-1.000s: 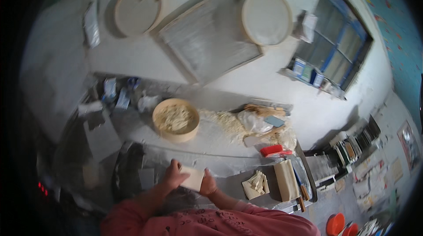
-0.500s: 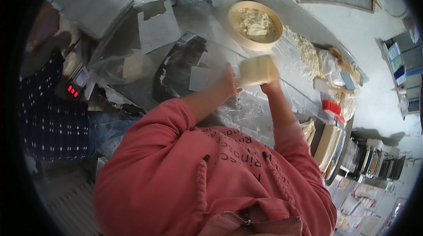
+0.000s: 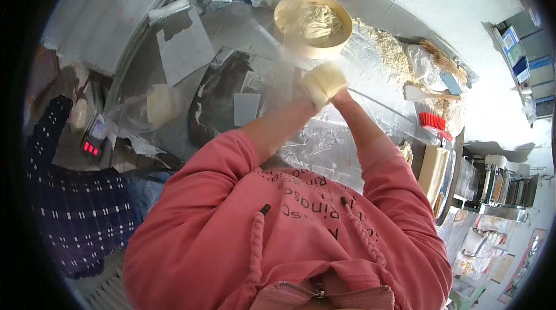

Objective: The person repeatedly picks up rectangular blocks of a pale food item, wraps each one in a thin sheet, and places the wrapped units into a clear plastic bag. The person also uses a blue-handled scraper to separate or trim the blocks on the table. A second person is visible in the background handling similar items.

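Observation:
Both my hands hold a pale yellow, folded sheet of dough [image 3: 325, 83] above the floured worktop [image 3: 315, 150]. My left hand [image 3: 302, 93] is closed on its left side, partly hidden and hazy in the picture. My right hand [image 3: 343, 99] grips the lower right edge, its fingers mostly behind the dough. Just beyond stands a round wooden tub [image 3: 322, 52] with cut noodles [image 3: 321, 25] inside. A white rectangular scraper [image 3: 247, 109] lies on a dark floury patch to the left of my left hand.
On the left are a bagged dough piece [image 3: 161, 106], a digital scale [image 3: 92, 143] and a person in a dark patterned top [image 3: 87, 211]. Along the right lie loose noodle scraps [image 3: 385, 49], a wooden-handled scraper [image 3: 428, 94], a red brush [image 3: 433, 121] and a long pale block [image 3: 433, 177].
The dough sheet has shifted slightly left and tilted, with both hands still on it. The view has moved a little, and the person on the left shows more fully.

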`<action>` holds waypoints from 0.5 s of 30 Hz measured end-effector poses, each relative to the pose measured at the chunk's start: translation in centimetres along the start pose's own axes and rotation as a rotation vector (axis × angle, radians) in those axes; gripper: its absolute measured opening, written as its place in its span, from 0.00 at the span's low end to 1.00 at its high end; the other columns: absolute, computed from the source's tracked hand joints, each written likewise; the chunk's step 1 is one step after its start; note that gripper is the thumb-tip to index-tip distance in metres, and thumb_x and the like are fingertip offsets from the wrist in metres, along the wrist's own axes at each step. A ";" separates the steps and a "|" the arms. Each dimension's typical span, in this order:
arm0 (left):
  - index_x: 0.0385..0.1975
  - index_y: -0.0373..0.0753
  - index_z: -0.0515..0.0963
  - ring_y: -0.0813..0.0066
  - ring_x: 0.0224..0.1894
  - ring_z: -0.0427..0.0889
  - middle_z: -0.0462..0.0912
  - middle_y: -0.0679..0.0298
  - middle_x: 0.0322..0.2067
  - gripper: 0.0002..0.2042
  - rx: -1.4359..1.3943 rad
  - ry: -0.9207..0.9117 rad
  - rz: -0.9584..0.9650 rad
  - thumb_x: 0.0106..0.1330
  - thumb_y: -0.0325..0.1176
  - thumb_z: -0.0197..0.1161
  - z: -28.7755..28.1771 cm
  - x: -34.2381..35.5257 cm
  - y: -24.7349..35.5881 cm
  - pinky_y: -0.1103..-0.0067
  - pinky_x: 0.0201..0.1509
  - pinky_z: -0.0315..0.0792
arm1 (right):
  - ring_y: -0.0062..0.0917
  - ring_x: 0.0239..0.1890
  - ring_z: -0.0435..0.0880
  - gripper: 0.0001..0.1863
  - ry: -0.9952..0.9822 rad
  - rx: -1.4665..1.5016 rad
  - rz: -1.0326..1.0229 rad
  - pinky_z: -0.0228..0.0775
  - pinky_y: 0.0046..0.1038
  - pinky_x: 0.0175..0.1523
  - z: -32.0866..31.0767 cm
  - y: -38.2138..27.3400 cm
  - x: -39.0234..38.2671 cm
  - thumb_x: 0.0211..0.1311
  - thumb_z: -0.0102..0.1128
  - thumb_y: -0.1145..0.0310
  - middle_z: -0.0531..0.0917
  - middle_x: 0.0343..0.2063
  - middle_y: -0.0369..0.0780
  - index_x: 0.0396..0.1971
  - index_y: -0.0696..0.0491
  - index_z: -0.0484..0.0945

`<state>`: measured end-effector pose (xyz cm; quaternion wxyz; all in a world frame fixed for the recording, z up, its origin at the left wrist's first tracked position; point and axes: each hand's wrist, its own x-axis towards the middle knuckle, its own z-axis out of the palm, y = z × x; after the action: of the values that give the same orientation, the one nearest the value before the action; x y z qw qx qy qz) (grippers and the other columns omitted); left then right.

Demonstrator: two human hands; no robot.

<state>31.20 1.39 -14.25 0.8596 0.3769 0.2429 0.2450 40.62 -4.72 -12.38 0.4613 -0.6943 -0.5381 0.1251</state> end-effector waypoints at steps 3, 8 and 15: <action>0.46 0.44 0.71 0.61 0.48 0.73 0.75 0.61 0.45 0.30 -0.549 0.221 -0.392 0.60 0.63 0.38 0.1 0.2 -0.4 0.62 0.53 0.66 | 0.31 0.36 0.80 0.14 -0.143 -0.169 0.285 0.71 0.32 0.42 -0.1 -0.6 0.0 0.53 0.60 0.61 0.82 0.34 0.37 0.37 0.54 0.76; 0.48 0.41 0.69 0.64 0.46 0.73 0.74 0.60 0.44 0.29 -0.373 0.294 -0.319 0.62 0.59 0.38 -1.0 1.4 -2.4 0.71 0.55 0.63 | 0.26 0.38 0.79 0.15 -0.336 -0.529 0.426 0.71 0.25 0.44 -0.4 -1.6 0.1 0.58 0.53 0.64 0.80 0.32 0.43 0.39 0.61 0.73; 0.49 0.39 0.69 0.62 0.47 0.73 0.75 0.60 0.44 0.30 -0.220 0.028 -0.233 0.59 0.60 0.43 -4.3 0.5 -1.6 0.65 0.56 0.62 | 0.27 0.31 0.80 0.15 0.024 0.407 0.393 0.72 0.28 0.37 -1.0 -2.7 1.0 0.60 0.52 0.62 0.80 0.30 0.41 0.38 0.58 0.74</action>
<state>29.42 3.02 -18.16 0.9148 0.2463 0.2686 0.1740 39.97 -4.37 -9.44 0.5642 -0.6800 -0.3515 0.3094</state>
